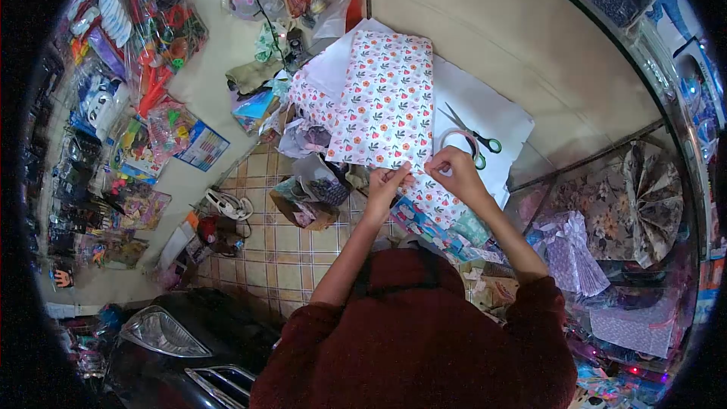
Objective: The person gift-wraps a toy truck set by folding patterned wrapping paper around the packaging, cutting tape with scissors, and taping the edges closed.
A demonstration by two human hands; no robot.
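Note:
Floral wrapping paper (390,95), white with orange and red flowers, lies folded with its front edge towards me. My left hand (388,188) grips that front edge between thumb and fingers. Close beside it, my right hand (457,172) pinches at the same edge; what its fingertips hold is too small to make out. Just beyond the right hand lie a pinkish tape roll (448,136) and open scissors (475,140) with dark green handles. Both rest on a white sheet (496,111) under the floral paper.
Open bags (307,208) stand on the checked floor (261,246) to the left. Packaged goods (155,60) hang on the left wall. A black motorcycle (178,348) is at lower left. Folded fabric (572,257) and a curved glass edge (606,38) are at right.

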